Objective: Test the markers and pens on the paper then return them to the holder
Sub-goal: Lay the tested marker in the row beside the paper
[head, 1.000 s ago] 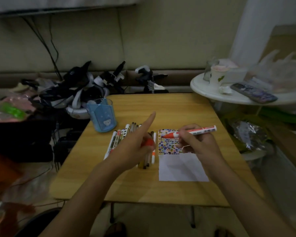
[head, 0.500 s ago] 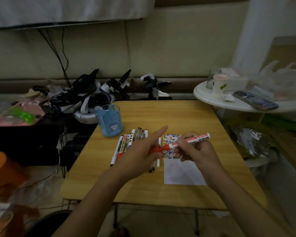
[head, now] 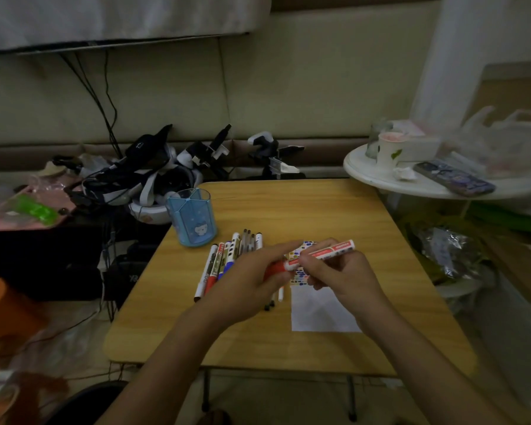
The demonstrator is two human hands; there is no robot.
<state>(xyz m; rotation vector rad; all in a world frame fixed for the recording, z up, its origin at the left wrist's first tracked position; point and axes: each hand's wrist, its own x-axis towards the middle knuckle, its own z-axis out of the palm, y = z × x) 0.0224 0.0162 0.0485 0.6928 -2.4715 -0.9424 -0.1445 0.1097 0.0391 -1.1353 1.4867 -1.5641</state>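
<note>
Gripping red marker [head: 322, 254], both hands (left [head: 249, 286] on cap, right [head: 341, 271]) | holder [head: 192, 220] beside loose pens [head: 227, 262]

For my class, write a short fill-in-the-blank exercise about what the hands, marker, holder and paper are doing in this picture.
1. The right hand grips the body of a red and ____ marker.
2. The left hand holds the marker's ____ cap.
3. The blue holder stands ____ on the table.
4. The paper lies under the ____ hand.

Missing words: white; red; upright; right
</note>
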